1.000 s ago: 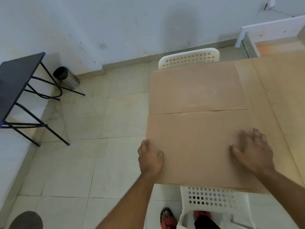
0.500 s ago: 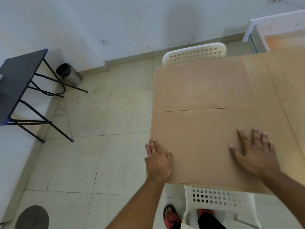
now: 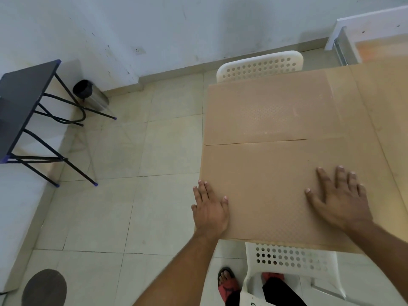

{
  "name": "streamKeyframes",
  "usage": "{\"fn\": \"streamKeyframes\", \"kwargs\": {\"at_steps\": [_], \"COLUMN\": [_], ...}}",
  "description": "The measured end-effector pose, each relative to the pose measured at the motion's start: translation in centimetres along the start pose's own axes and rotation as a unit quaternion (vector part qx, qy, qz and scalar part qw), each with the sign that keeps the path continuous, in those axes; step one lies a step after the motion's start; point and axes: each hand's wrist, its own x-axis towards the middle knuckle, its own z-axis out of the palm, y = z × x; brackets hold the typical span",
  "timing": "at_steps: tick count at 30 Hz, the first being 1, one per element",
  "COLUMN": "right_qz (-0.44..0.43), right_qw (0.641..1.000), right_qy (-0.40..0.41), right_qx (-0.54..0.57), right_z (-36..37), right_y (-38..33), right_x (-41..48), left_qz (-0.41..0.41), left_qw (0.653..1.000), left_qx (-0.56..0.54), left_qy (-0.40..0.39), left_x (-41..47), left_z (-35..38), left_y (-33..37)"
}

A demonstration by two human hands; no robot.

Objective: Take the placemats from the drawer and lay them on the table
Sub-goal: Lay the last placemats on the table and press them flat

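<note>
On the counter the near placemat lies flat at the near left corner, and the far placemat touches it from behind. The left hand, with straight fingers, rests on the near placemat's left edge, and the right hand, spread wide, presses its right part. A white chair stands at the far edge, on the tiled floor.

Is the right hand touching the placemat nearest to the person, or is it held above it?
Touching. The head view shows the right hand lying flat on the near placemat, fingers spread, with no gap visible under the palm.
</note>
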Motion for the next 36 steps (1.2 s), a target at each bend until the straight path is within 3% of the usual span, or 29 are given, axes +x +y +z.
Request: {"fn": "streamKeyframes", "kwargs": {"at_steps": [8, 20, 36], "right_qz": [0.0, -0.015, -0.034], "right_qw": [0.999, 0.999, 0.996], "right_qy": [0.027, 0.045, 0.082], "right_qx": [0.022, 0.025, 0.004], "right_z": [-2.0, -3.3, 0.0], "right_y": [-0.7, -0.5, 0.9], "right_x": [0.5, 7.2, 6.5], "left_qz": [0.058, 0.268, 0.267], "left_qw": [0.997, 0.963, 0.961], "left_qx": [-0.011, 0.016, 0.05], "left_qy": [0.044, 0.018, 0.059], "left_x": [0.5, 1.5, 1.9], "left_z": [-1.0, 2.8, 6.1], "left_y": [2.2, 16.6, 17.3]}}
